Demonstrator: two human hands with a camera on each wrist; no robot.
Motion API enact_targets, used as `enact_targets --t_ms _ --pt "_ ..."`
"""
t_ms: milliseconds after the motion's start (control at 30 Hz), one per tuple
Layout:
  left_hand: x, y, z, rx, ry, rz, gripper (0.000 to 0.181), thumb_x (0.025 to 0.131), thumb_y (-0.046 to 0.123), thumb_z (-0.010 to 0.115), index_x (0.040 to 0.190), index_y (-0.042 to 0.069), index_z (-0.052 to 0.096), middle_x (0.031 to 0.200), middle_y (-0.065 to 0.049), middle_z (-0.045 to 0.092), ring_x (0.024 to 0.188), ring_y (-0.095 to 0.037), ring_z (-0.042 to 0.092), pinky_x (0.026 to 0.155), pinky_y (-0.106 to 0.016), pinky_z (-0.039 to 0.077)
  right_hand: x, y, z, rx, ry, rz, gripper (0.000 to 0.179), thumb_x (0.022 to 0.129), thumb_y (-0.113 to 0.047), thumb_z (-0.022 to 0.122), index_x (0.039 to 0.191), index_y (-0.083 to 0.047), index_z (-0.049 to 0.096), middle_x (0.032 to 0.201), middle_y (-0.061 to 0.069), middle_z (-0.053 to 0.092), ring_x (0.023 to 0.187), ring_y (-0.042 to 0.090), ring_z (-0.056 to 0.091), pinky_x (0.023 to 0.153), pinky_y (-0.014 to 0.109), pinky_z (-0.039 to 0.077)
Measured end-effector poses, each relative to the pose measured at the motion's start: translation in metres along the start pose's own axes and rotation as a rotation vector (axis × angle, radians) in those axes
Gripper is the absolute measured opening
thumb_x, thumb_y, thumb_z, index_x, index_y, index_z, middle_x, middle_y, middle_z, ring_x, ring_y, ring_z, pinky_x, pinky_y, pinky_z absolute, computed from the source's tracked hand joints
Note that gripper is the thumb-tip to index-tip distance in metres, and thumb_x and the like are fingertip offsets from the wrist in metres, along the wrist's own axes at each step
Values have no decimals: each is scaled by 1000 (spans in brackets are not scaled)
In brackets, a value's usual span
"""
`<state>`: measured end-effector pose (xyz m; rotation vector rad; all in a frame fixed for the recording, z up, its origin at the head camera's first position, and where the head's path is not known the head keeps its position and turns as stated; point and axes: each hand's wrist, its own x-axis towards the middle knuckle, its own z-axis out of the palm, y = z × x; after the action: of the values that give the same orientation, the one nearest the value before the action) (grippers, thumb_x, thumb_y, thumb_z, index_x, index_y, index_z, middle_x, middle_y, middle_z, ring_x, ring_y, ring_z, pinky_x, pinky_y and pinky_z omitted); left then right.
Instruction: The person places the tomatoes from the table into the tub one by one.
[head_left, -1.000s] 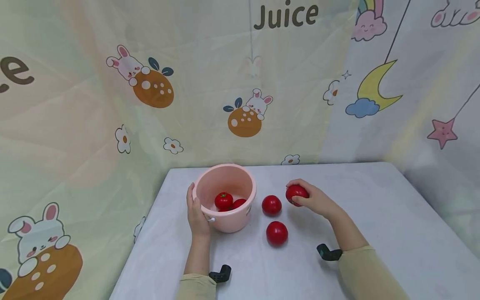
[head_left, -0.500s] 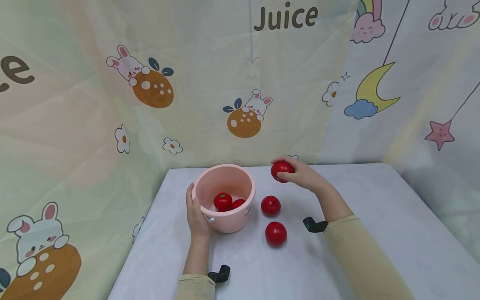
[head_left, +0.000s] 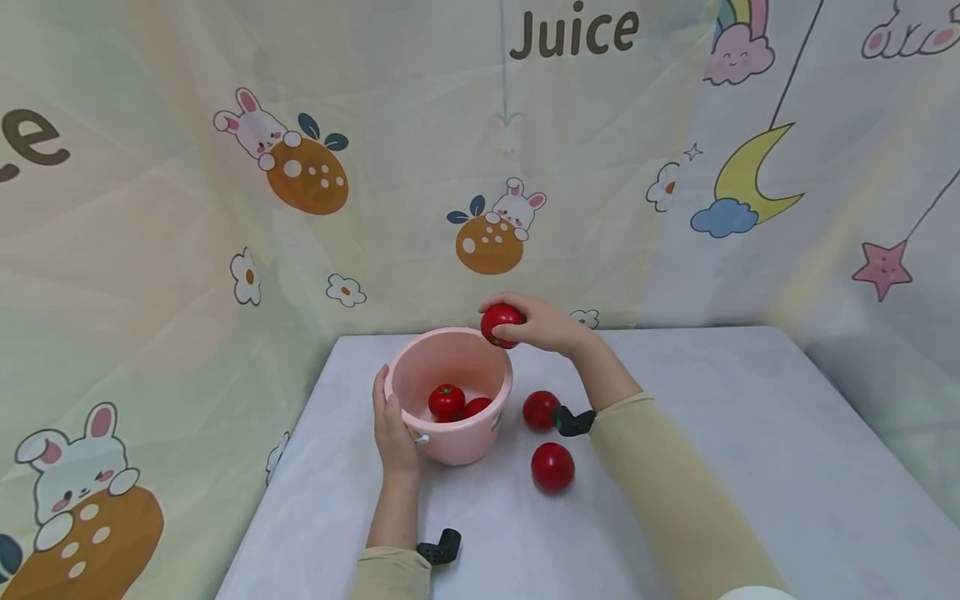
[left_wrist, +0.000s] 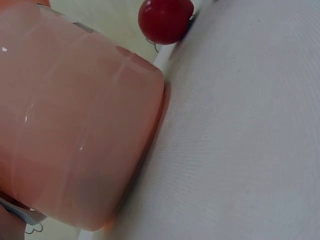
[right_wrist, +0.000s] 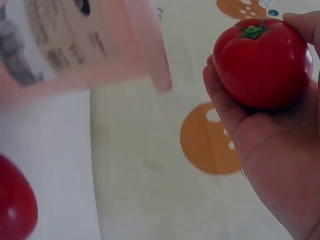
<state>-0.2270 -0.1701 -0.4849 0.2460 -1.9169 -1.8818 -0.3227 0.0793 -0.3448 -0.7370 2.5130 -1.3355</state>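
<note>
A pink bucket [head_left: 459,446] stands on the table with several red tomatoes inside, among them one with a green top [head_left: 447,400]. My left hand [head_left: 396,437] rests against the bucket's left side, fingers extended along the outer wall near the rim. Above the bucket's far right rim, my right hand [head_left: 546,323] holds another tomato [right_wrist: 262,65]; its green calyx shows in the right wrist view. Two more tomatoes lie on the table right of the bucket: one farther back [head_left: 539,410], partly behind the wrist camera, and one nearer [head_left: 552,467].
A white cloth covers the table [head_left: 750,467]. Behind it hangs a printed fabric backdrop [head_left: 405,167] with rabbits and flowers. Black cameras sit on both wrists, the left camera [head_left: 441,547] near the table's front. The bucket's label [right_wrist: 70,40] faces the right wrist view.
My right hand has carried its tomato up and leftward, from beside the loose tomatoes to the bucket's far right rim. The left hand, bucket and other tomatoes have stayed in place.
</note>
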Motion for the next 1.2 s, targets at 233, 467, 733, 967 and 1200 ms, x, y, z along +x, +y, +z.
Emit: enact_targets --t_ms 233,467,733,967,1200 --pt "1 0 0 -3 -5 -30 51 99 35 46 144 54 32 147 23 42 137 -9 40 107 -53 45 29 -20 22 -60 -128 -32 41 84 -38 73 122 -39 58 123 -4 59 118 22 53 85 42 59" --pt "2 0 -1 -25 -7 -45 52 99 35 49 143 54 33 146 24 41 136 -9 39 107 -54 45 57 -30 43 -169 -281 -62 43 83 -38 74 123 -36 59 121 -7 60 117 19 53 85 39 59" --pt "2 1 -1 -22 -16 -54 49 99 37 45 143 56 32 148 25 39 139 -9 36 111 -55 41 73 -41 60 -125 -447 28 46 84 -29 76 126 -26 58 121 -3 59 120 22 50 93 48 56" --pt "1 2 1 -18 -24 -65 48 99 40 44 141 58 32 148 27 38 139 -7 35 112 -54 40 77 -40 69 -236 -486 26 47 82 -35 77 125 -27 59 118 -5 60 117 20 51 91 44 57" --pt "1 -2 -1 23 -3 -36 46 99 42 37 143 58 31 151 24 37 141 -10 35 114 -56 36 82 -36 78 -291 -474 -12 46 82 -43 77 123 -30 61 115 -6 61 113 18 54 91 40 57"
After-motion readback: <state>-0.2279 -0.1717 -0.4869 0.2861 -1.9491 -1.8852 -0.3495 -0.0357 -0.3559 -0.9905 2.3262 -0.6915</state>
